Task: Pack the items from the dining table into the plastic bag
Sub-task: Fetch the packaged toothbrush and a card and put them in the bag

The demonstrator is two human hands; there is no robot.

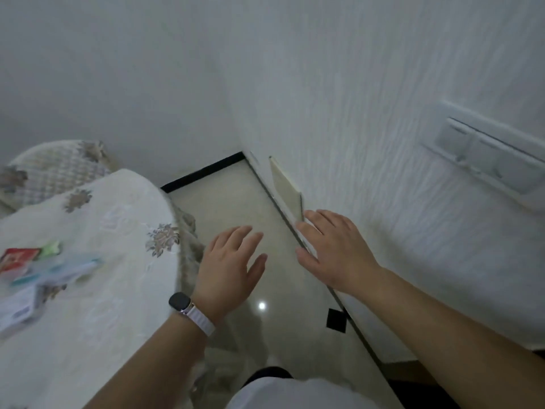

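Both hands are held out over the glossy floor [236,196], in the gap between table and wall. The left hand [230,261] is seen palm down, fingers straight and close together, thumb apart; nothing is held. A dark watch [180,302] on a white strap is worn at its wrist. The right hand [333,249] is likewise spread flat, fingers extended, nothing gripped. Its fingertips lie just beside the near edge of a cream panel [284,187] that leans on the right wall [383,113]; contact cannot be confirmed. The dining table [97,290] is noted at the left, covered by a pale cloth with flower motifs. The items [44,273] are recorded at the table's far-left side, well apart from both hands, blurred by motion. A red packet [19,258], a green piece [51,249] just right of it, a teal-and-white box [59,271] nearer, and a white box [17,311] nearest can be distinguished; printing is illegible. A chair [56,169] with a patterned cover is seen beyond the table. A black square [336,320] lies on the floor against the wall base, near the right forearm. A white switch plate [483,154] is mounted on the wall at far right. A bright light spot [261,305] is reflected in the floor below the left hand.
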